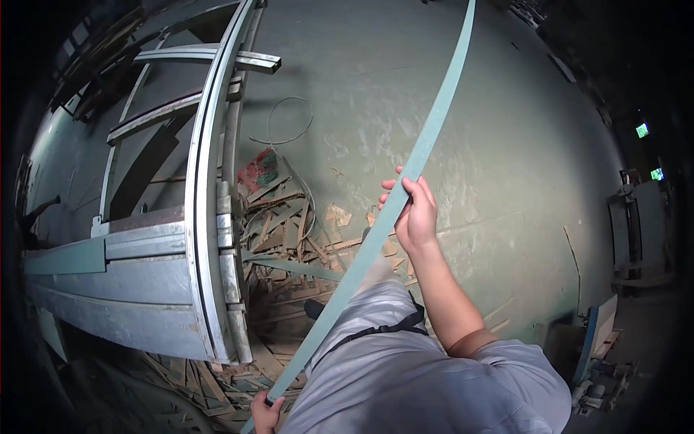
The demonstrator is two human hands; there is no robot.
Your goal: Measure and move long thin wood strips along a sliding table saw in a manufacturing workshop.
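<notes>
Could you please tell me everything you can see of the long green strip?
The long green strip is narrow, flat and pale blue-green, with a smooth, matt face, perhaps painted or laminated board. It slants from the top edge, right of centre, to the lower edge, left of centre, passing in front of the person's clothing; its bend may be partly the lens. The right hand holds it partway along, the left hand lower down.

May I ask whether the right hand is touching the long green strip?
Touching: the head view shows the right hand gripping the long green strip, its thumb overlapping the right edge.
</notes>
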